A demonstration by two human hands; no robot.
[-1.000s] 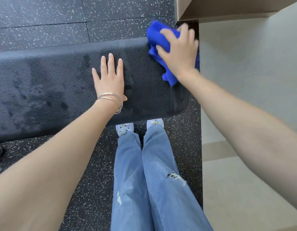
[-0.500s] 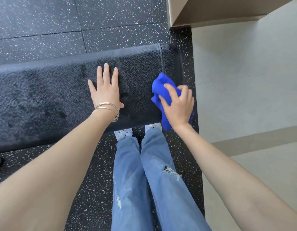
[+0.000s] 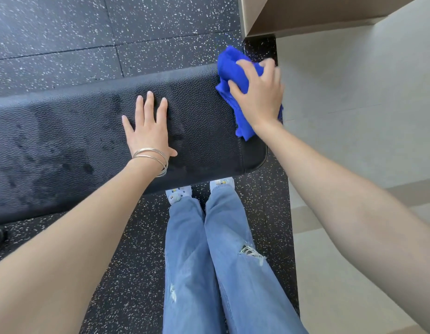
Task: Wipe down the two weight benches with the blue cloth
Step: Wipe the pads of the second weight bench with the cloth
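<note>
Showing one weight bench (image 3: 64,141) only, one blue cloth (image 3: 233,68) and two hands. Ran with its long axis from left to right across the view, rounded end pointing right. Left hand (image 3: 148,133) laid flat and open on the pad, two bangles (image 3: 156,157) at the wrist. Right hand (image 3: 259,97) closed on the bunched cloth, pressed on the bench's far right end.

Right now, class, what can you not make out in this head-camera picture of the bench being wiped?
- The black textured weight bench: its left end is cut off by the frame edge.
- The second bench: out of frame.
- The bright blue cloth: partly hidden under the right hand, whose fingertips are motion-blurred.
- The bench's legs: hidden beneath its pad.
</note>
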